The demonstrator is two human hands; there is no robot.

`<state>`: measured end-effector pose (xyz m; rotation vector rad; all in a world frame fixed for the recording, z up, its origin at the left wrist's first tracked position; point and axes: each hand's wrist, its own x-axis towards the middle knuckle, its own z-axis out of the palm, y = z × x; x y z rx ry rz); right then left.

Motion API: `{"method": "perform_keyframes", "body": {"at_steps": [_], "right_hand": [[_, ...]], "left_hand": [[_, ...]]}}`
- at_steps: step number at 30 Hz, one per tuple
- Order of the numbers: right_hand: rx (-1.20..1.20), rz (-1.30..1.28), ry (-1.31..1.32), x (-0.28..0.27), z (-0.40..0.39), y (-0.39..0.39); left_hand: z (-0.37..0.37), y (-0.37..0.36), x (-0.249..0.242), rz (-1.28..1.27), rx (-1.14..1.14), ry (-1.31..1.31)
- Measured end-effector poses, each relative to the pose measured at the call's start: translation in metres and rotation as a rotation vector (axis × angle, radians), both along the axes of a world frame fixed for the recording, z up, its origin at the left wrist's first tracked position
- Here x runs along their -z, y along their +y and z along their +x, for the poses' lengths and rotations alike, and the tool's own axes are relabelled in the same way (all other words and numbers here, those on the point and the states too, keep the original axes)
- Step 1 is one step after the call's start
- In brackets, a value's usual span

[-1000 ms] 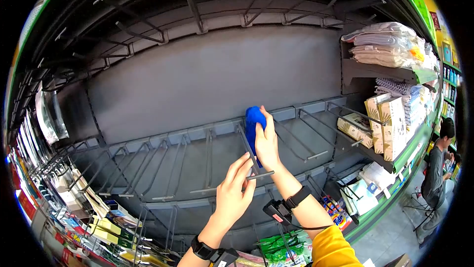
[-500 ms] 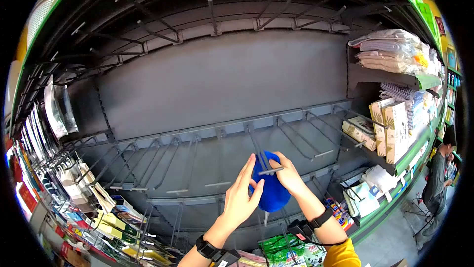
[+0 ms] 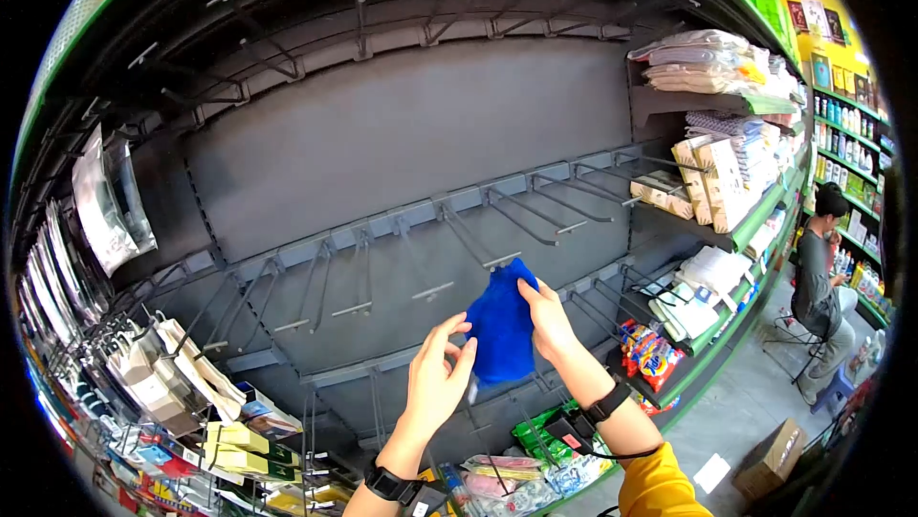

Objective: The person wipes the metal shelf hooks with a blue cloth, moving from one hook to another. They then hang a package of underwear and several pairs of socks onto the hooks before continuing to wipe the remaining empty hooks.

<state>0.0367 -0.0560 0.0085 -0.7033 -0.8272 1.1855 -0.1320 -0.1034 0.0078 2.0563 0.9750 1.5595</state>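
Observation:
A soft blue cloth item (image 3: 505, 337) hangs in front of me, just below the crossbar tip of a metal display hook (image 3: 473, 242). Its exact kind does not show. My right hand (image 3: 550, 321) grips its upper right edge, thumb on the near face and the other fingers mostly hidden behind. Beside the cloth's left edge is my left hand (image 3: 436, 378), its fingers bent and apart, holding nothing that I can see. Whether those fingertips touch the cloth is hard to tell. A small pale tip (image 3: 472, 393) pokes out below the cloth.
Rows of hooks (image 3: 354, 308) project from a grey back panel (image 3: 411, 125). Packaged goods (image 3: 163, 374) crowd the left side. Boxes (image 3: 708, 177) and folded textiles (image 3: 712, 273) fill shelves at right, above a red detergent bag (image 3: 655, 354). A person (image 3: 822, 278) sits far right, near a carton (image 3: 770, 460).
The blue cloth has come off the hook toward me and now hangs flatter below its tip. My left hand has drawn back from the hook, and my view has turned right.

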Motion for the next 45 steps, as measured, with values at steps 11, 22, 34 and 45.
{"method": "perform_keyframes", "body": {"at_steps": [11,22,34,45], "right_hand": [[-0.129,0.255,0.271,-0.043,-0.025,0.051],[-0.084,0.664,-0.256,-0.081,-0.015,0.136],[0.176,0.725,-0.925,-0.103,-0.014,0.136],[0.718,0.881,-1.033,-0.087,-0.019,0.138]], "left_hand": [[0.015,0.023,-0.018,0.078,0.052,0.081],[0.031,0.067,-0.035,0.220,-0.029,0.060],[0.029,0.074,-0.034,0.295,-0.028,0.120],[0.030,0.070,-0.037,0.259,-0.038,0.130]]}}
